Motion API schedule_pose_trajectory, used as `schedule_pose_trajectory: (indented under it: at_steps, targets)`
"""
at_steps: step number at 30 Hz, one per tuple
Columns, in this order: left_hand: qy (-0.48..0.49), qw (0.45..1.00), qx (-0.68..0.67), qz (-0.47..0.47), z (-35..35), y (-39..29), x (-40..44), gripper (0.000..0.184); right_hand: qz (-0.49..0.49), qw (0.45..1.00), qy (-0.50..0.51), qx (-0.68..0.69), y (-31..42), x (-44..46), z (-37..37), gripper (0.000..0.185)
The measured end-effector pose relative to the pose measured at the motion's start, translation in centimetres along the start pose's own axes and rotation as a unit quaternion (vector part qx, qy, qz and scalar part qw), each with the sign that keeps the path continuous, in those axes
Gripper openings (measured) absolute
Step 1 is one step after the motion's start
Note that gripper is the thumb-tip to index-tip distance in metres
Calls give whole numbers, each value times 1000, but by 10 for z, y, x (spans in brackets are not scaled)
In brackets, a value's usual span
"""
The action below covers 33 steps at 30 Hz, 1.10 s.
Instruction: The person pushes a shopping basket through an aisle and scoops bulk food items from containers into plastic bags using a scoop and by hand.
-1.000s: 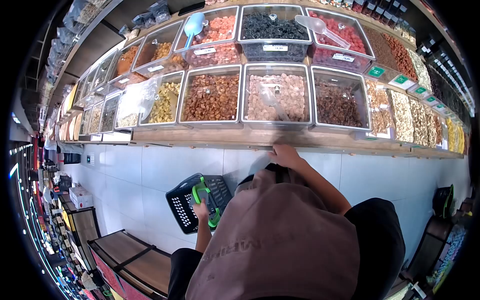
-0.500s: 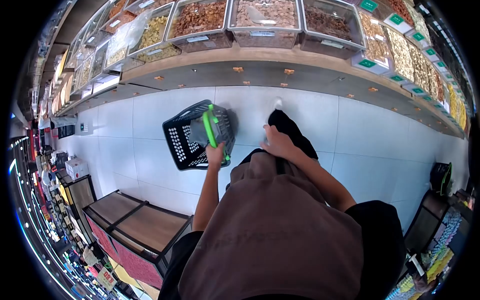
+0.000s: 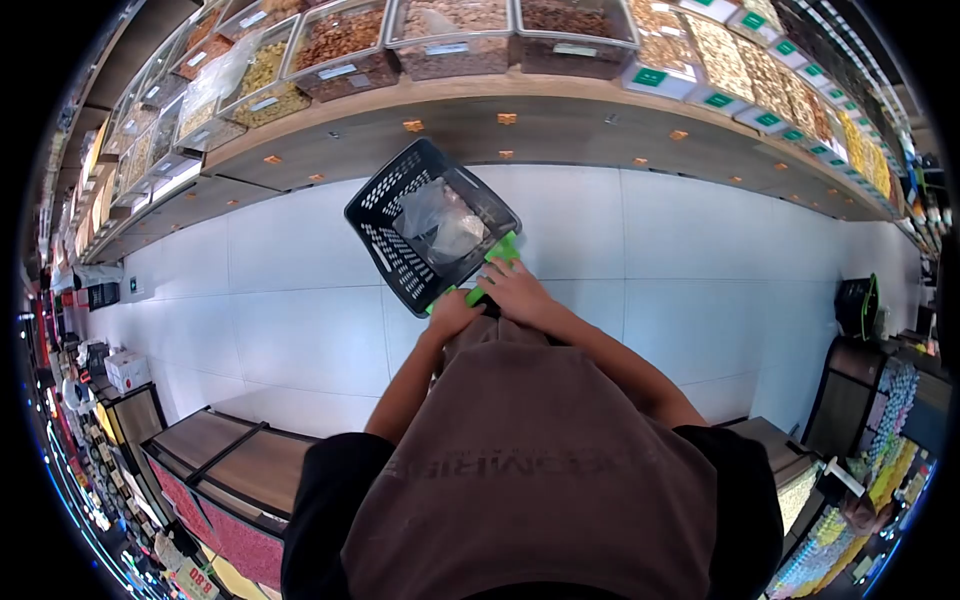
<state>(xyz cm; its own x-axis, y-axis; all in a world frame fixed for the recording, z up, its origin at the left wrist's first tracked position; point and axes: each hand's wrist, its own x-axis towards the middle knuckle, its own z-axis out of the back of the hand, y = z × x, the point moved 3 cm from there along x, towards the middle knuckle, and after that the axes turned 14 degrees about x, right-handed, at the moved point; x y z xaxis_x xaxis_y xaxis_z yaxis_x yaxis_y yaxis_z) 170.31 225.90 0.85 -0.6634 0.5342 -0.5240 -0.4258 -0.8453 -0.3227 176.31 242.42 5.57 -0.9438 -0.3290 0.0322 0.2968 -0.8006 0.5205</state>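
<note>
A dark grey shopping basket [image 3: 378, 225] is in front of my body, tilted so that its inside faces up towards me. Clear plastic bags [image 3: 440, 215] lie in it, one with something pale or pinkish inside that I cannot make out. The basket's bright green handle [image 3: 503, 247] runs along the side nearest me. My left hand [image 3: 458, 312] is closed around the handle's left part. Closer to its right end, my right hand [image 3: 515, 292] also grips the handle, its fingers partly hidden from view.
Along the far side runs a wooden shelf [image 3: 560, 88] with clear bins of dried foods [image 3: 455, 50]. Pale floor tiles [image 3: 300, 320] lie between it and a low display stand [image 3: 250, 455] behind me on the left. Another dark basket [image 3: 857, 305] stands at the right.
My right hand has come over from my waist and now grips the green handle too. The basket has swung round in front of me, and the bags inside show more fully.
</note>
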Motion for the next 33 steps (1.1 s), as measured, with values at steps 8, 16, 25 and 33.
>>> schedule_pose_trajectory:
  at_steps: [8, 16, 25, 33]
  targets:
    - [56, 982, 156, -92, -52, -68, -60, 26, -173, 964, 145, 141, -10, -120, -46, 26]
    - [83, 901, 350, -242, -85, -161, -101, 22, -249, 923, 86, 281, 13, -240, -82, 34]
    - [92, 864, 381, -317, -94, -199, -107, 21, -363, 891, 12, 272, 23, -276, -73, 35]
    - [97, 888, 349, -283, -60, -158, -88, 26, -360, 899, 31, 249, 29, -219, -63, 34]
